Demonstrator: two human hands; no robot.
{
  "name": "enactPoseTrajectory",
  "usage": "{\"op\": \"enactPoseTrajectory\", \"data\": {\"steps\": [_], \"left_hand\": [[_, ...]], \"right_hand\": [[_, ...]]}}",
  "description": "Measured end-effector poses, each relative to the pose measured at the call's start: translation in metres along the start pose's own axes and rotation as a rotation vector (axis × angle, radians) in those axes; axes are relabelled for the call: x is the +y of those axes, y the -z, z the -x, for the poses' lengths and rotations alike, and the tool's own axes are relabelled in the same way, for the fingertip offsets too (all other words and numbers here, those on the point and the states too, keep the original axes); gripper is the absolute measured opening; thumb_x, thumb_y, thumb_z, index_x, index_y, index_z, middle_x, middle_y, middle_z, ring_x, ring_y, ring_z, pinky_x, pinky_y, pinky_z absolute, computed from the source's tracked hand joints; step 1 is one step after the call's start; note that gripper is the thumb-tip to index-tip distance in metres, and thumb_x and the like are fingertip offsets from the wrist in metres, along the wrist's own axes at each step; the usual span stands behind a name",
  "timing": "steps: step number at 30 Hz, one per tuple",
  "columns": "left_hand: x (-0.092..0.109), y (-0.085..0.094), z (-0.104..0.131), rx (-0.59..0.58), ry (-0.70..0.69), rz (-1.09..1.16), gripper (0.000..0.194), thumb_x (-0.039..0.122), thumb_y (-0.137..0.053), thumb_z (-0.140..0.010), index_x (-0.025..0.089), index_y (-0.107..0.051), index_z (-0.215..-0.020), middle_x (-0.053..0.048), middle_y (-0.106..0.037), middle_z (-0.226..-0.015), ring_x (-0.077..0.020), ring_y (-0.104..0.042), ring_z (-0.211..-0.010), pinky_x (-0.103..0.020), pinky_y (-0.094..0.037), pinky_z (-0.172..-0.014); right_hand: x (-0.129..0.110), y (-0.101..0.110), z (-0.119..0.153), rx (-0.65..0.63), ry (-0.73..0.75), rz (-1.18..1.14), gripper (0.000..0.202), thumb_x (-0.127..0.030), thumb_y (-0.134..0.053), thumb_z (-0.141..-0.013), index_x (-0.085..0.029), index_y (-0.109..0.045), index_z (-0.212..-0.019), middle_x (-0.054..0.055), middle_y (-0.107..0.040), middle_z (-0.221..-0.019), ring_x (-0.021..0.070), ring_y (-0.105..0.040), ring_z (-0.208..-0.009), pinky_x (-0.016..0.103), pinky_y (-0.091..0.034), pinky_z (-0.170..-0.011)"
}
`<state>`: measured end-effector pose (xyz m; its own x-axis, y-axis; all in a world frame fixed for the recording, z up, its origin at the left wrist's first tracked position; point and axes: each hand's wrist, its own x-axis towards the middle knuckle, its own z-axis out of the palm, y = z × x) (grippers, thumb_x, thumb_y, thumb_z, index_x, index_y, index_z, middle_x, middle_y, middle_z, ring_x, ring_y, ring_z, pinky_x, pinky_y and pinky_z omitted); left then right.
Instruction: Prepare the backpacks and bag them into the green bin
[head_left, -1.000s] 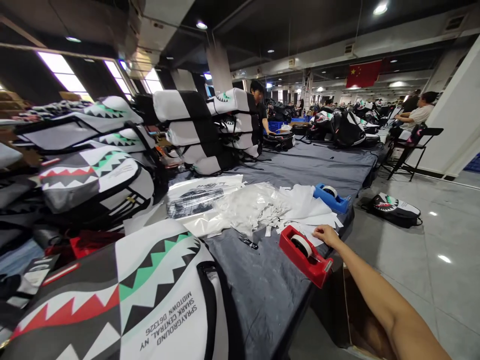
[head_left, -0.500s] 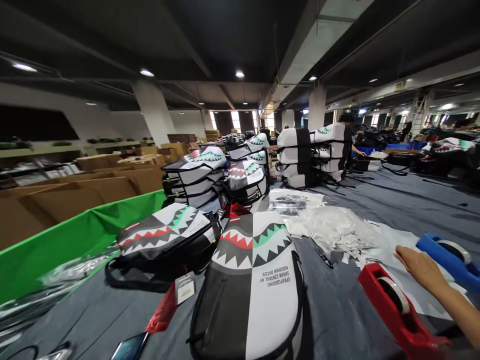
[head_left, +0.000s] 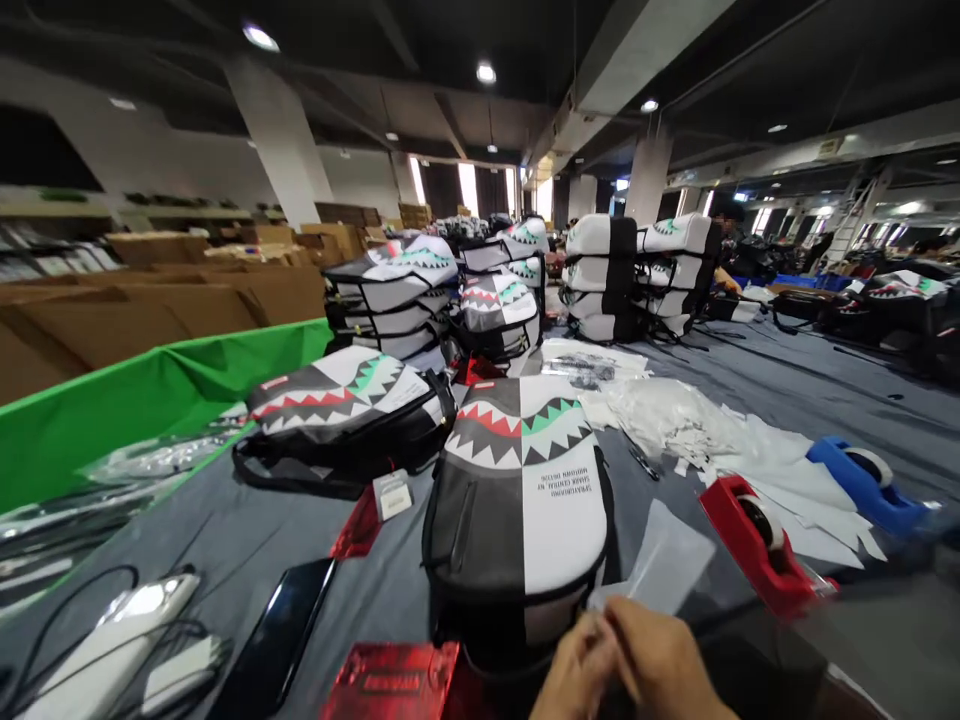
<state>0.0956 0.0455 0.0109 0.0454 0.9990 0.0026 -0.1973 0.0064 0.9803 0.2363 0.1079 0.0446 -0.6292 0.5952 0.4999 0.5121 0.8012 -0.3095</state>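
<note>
Head view: where did we locate our hands?

At the near edge, right of centre. Our left hand (head_left: 576,670) and our right hand (head_left: 660,655) met at the fingertips, with the fingers bent inward.

What state did we record for them?

Both were grasping the near end of a thin white sheet (head_left: 675,560), pinched between the fingers. We could not tell how each fingertip was seated, because the knuckles covered part of the grip.

How was the sheet positioned?

It extended away from our fingers above the grey table cloth (head_left: 225,520), between the near backpack (head_left: 562,540) on its left and the red tape dispenser (head_left: 784,585) on its right. The backpack lay flat, printed front upward. We could not tell whether our hands touched it.

Which other items did we note on the right?

The blue tape dispenser (head_left: 896,508) sat beyond the red one, beside loose white papers (head_left: 810,510). A heap of plastic (head_left: 667,420) lay to the left of those papers.

And on the left?

We noted a black phone (head_left: 281,630), a red packet (head_left: 394,685) near it, and a second backpack (head_left: 345,400) farther back. Behind these, we observed stacked backpacks (head_left: 600,280).
</note>
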Motion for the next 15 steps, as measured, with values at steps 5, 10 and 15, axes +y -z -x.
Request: {"op": "enactPoseTrajectory", "data": {"steps": [5,10,15], "left_hand": [[0.002,-0.003,0.008,0.040,0.154,0.393,0.047,0.057,-0.068,-0.084,0.012,-0.071,-0.098,-0.006,-0.068,-0.084,-0.0182,-0.061,-0.080,-0.031,-0.047,-0.080],[0.009,0.003,0.024,-0.024,0.025,-0.145,0.046,0.055,-0.056,-0.092,0.012,-0.073,-0.086,-0.004,-0.066,-0.076,-0.0162,-0.056,-0.072,-0.026,-0.042,-0.069],[0.015,0.017,0.032,-0.080,-0.251,-0.278,0.029,0.038,-0.054,-0.097,0.020,-0.075,-0.106,-0.007,-0.074,-0.097,-0.0197,-0.066,-0.090,-0.028,-0.047,-0.084]], "right_hand": [[-0.040,0.030,0.030,-0.139,-0.174,-0.348,0.025,-0.029,-0.057,-0.096,-0.025,-0.058,-0.121,0.007,-0.073,-0.106,0.0204,-0.073,-0.093,0.028,-0.059,-0.081],[-0.024,0.059,0.021,-0.194,-0.025,-0.238,0.058,-0.033,-0.070,-0.090,-0.022,-0.049,-0.142,0.014,-0.063,-0.134,0.0264,-0.059,-0.125,0.042,-0.048,-0.108],[0.004,0.037,0.021,-0.457,-0.163,-0.284,0.065,-0.043,-0.084,-0.074,-0.022,-0.060,-0.131,0.010,-0.071,-0.118,0.0265,-0.065,-0.108,0.050,-0.043,-0.108]]}}
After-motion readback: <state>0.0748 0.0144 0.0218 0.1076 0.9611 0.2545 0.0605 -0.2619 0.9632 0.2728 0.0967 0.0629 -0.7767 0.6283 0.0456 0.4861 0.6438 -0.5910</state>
